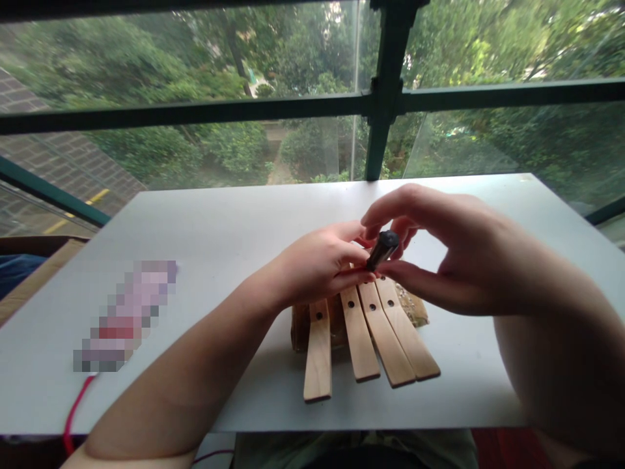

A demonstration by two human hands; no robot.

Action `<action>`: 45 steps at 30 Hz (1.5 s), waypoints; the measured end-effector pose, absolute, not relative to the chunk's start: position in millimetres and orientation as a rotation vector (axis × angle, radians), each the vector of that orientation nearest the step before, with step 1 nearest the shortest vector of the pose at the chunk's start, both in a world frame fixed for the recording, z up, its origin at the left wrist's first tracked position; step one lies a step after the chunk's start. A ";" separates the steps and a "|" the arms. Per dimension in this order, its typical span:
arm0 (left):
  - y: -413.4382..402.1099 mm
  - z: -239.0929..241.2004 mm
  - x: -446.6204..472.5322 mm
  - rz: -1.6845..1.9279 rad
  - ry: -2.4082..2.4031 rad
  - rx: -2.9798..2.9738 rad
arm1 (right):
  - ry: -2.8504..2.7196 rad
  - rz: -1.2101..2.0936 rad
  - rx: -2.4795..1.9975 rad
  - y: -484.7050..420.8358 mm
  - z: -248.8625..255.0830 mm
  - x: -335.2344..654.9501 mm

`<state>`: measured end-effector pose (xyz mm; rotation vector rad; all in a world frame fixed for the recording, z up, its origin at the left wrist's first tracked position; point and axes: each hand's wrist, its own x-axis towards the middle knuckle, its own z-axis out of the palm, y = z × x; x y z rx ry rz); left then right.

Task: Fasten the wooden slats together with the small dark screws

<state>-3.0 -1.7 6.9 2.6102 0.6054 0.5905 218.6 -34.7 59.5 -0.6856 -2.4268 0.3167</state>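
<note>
My right hand [454,254] curls its fingers and thumb around the black handle of a screwdriver [385,246], which stands tilted with its butt toward me; its shaft and tip are hidden. Close against it, my left hand [325,257] has its fingers pinched together at the foot of the handle, over the wooden strips; what lies between them is hidden. Several pale wooden strips [362,342] with dark screws or holes fan out toward me below both hands. They lie across a brown, rough-looking block [415,306], partly covered by the hands.
A blurred-out pinkish object [134,306] rests at the left of the white table [219,221], a red cord [73,417] running from it over the near edge. Green-framed windows [385,98] rise behind the table. A cardboard box [43,280] stands beyond its left edge.
</note>
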 end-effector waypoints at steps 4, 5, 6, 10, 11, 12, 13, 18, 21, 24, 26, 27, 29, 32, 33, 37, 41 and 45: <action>-0.9 6.1 -4.0 0.562 0.622 2.632 | -2.463 0.353 -0.606 -36.5 67.0 227.5; -0.8 5.6 -4.3 0.561 0.624 2.639 | -2.467 0.324 -0.603 -36.6 67.6 228.1; -0.7 5.0 -4.6 0.562 0.624 2.644 | -2.469 0.299 -0.606 -36.8 67.6 228.1; -0.2 3.4 -4.1 0.580 0.619 2.659 | -2.459 0.275 -0.665 -38.1 65.5 225.1; -0.1 3.2 -3.8 0.577 0.614 2.665 | -2.458 0.287 -0.680 -38.6 65.0 224.3; 0.0 3.0 -3.5 0.572 0.611 2.671 | -2.463 0.303 -0.690 -39.1 64.7 223.7; 0.1 2.9 -3.3 0.565 0.610 2.677 | -2.474 0.319 -0.697 -39.7 64.5 223.2; -0.7 3.1 -3.0 0.556 0.629 2.692 | -2.532 0.379 -0.702 -41.9 65.2 221.0; -1.3 3.2 -2.9 0.584 0.625 2.699 | -2.523 0.379 -0.747 -41.4 64.3 219.9; -1.1 2.6 -2.6 0.610 0.618 2.706 | -2.503 0.360 -0.781 -39.8 61.7 218.7; -0.6 1.8 -2.3 0.635 0.614 2.708 | -2.498 0.343 -0.809 -38.7 60.2 217.4; -0.4 1.4 -2.2 0.641 0.609 2.704 | -2.497 0.331 -0.827 -38.4 59.6 216.7; 0.0 0.5 -1.8 0.636 0.596 2.690 | -2.494 0.289 -0.877 -38.1 58.9 214.9; 0.1 0.0 -1.2 0.624 0.586 2.667 | -2.484 0.210 -0.951 -37.6 58.0 212.1; -0.1 0.1 -1.1 0.630 0.588 2.666 | -2.480 0.192 -0.970 -37.3 57.7 211.3; -0.9 2.0 -0.7 0.639 0.597 2.663 | -2.467 0.162 -1.032 -37.3 58.1 209.1; -1.7 4.3 -0.8 0.612 0.607 2.666 | -2.446 0.118 -1.083 -38.9 59.5 207.5; -2.2 4.4 -1.2 0.600 0.617 2.663 | -2.438 0.085 -1.053 -37.3 56.9 205.3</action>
